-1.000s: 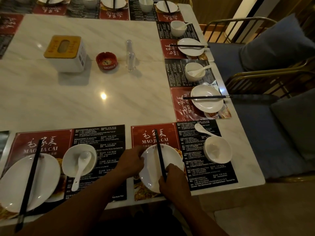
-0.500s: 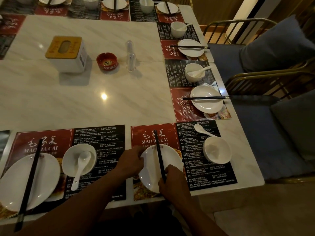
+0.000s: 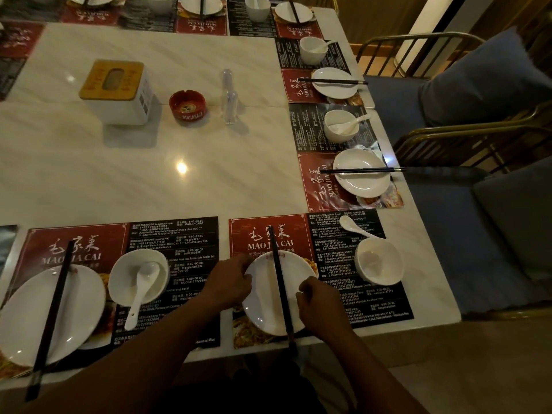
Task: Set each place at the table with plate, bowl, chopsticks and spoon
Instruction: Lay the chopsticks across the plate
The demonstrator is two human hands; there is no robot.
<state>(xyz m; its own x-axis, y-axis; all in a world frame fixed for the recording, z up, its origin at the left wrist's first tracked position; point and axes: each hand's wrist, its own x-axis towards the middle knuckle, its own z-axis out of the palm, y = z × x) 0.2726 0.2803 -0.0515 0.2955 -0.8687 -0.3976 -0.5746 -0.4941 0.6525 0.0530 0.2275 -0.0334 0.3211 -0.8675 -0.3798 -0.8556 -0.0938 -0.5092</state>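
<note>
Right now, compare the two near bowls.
The left bowl holds the left spoon, handle over its near rim; the right bowl is empty, the right spoon lying on the mat beyond it. The left bowl sits close by the left plate; the right bowl stands farther from the right plate. Both are white.

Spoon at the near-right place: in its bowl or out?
Out. The white spoon lies on the placemat beyond the white bowl, which holds nothing.
</note>
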